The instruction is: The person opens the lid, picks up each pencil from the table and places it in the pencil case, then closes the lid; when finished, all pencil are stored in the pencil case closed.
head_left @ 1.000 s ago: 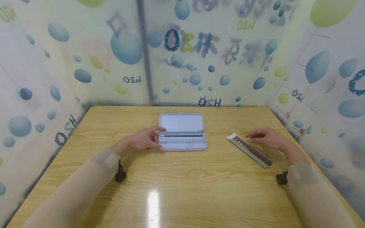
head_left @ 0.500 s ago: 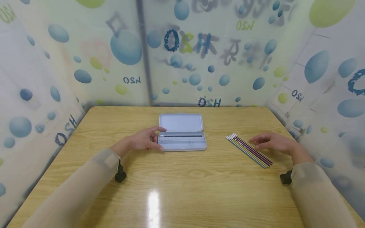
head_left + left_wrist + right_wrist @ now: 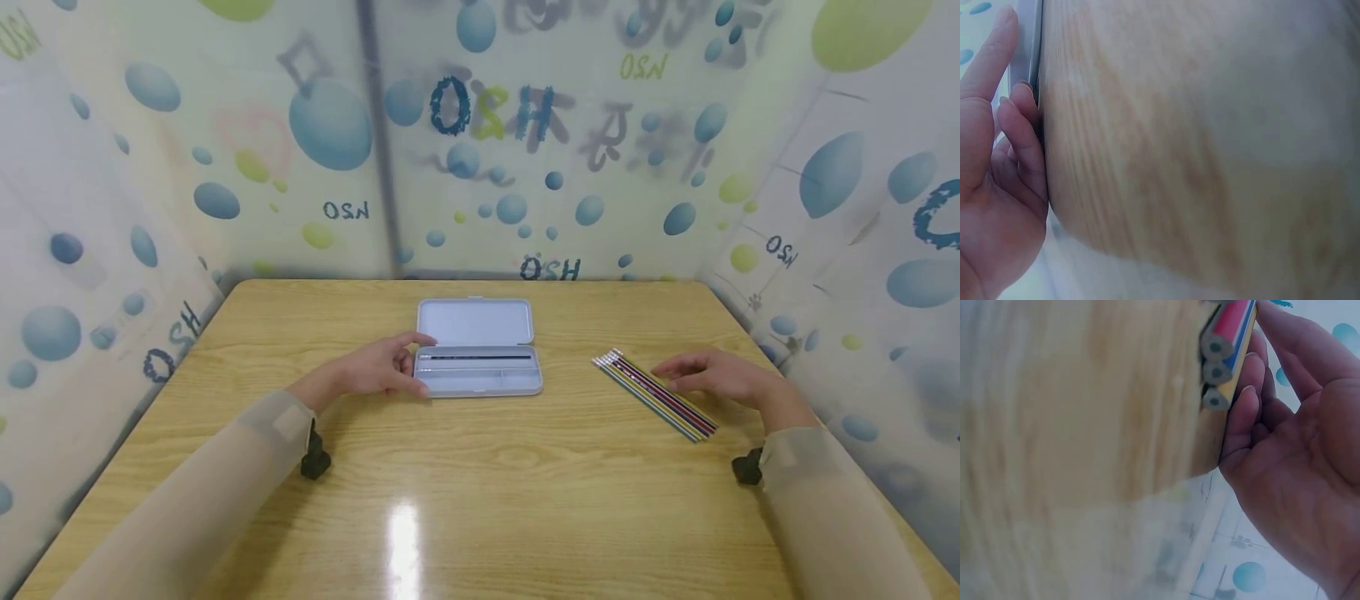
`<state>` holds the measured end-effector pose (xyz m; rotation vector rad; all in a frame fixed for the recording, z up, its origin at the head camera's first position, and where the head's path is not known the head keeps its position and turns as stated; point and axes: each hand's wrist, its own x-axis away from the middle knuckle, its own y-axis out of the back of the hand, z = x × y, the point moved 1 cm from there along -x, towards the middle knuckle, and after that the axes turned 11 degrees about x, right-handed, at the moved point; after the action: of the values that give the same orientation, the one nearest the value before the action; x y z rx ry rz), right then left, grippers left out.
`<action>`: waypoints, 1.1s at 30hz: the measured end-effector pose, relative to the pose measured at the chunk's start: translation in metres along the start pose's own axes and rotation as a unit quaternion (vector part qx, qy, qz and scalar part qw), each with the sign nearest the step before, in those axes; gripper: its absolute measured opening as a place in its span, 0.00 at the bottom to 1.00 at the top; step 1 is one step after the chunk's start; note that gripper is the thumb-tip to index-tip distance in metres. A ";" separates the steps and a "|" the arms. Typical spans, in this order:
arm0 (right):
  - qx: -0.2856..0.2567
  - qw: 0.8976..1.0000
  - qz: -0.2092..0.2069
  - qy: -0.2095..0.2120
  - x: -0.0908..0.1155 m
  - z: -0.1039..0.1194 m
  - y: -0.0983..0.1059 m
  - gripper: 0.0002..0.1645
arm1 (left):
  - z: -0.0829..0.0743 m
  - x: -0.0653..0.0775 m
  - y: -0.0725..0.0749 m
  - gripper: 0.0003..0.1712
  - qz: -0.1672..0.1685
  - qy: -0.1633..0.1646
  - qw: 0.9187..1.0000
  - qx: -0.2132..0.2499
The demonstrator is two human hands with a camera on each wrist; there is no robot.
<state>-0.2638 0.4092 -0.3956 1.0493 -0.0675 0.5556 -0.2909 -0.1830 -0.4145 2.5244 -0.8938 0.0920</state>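
Observation:
A pale grey-blue pencil case (image 3: 474, 385) lies with its lid (image 3: 474, 322) folded back. One dark pencil (image 3: 480, 357) rests in its rear compartment. My left hand (image 3: 375, 368) holds the case by its left end, thumb at the front corner and index finger at the back; the other fingers curl beside the wall. To the right, a row of striped pencils (image 3: 654, 395) lies slanted on the table, white ends pointing away. My right hand (image 3: 716, 379) is beside that row, index finger and thumb tips right at its right edge. Sharpenable flat ends of pencils (image 3: 1216, 373) show in the right wrist view.
The wooden table (image 3: 517, 500) carries the case and the pencils. Printed curtains (image 3: 585, 167) with blue and green dots stand close around its back and sides. A dark wrist camera (image 3: 316, 457) sits under the left sleeve.
My right hand has lowered and shifted slightly right, then stayed beside the pencils, its thumb now close to their edge. The left hand and the case have not visibly moved.

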 end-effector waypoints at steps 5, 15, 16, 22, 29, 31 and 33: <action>0.006 1.000 -0.012 0.012 -0.001 -0.001 -0.001 0.26 | -0.001 0.001 0.000 0.53 -0.003 0.002 1.000 -0.006; 0.035 0.998 -0.050 -0.003 -0.005 0.001 -0.003 0.25 | -0.001 0.001 0.000 0.53 -0.003 0.000 1.000 -0.003; 0.035 0.998 -0.052 -0.004 -0.005 0.001 -0.004 0.25 | 0.001 0.000 0.000 0.53 -0.004 0.001 1.000 -0.003; 0.054 0.996 -0.065 -0.021 -0.007 0.006 -0.004 0.24 | 0.004 0.000 0.000 0.52 -0.007 -0.003 1.000 -0.005; 0.081 0.992 -0.088 -0.041 -0.006 0.012 -0.004 0.21 | 0.002 0.002 0.000 0.52 0.001 -0.012 1.000 -0.006; 0.089 0.991 -0.095 -0.043 -0.006 0.013 -0.003 0.20 | 0.002 0.002 0.000 0.53 0.000 -0.010 1.000 -0.005; 0.095 0.989 -0.106 -0.047 -0.006 0.015 -0.002 0.20 | 0.001 0.002 0.001 0.53 0.000 -0.010 1.000 -0.005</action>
<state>-0.2646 0.3936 -0.3917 1.2523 0.0148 0.3224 -0.2903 -0.1852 -0.4151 2.5193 -0.8987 0.0627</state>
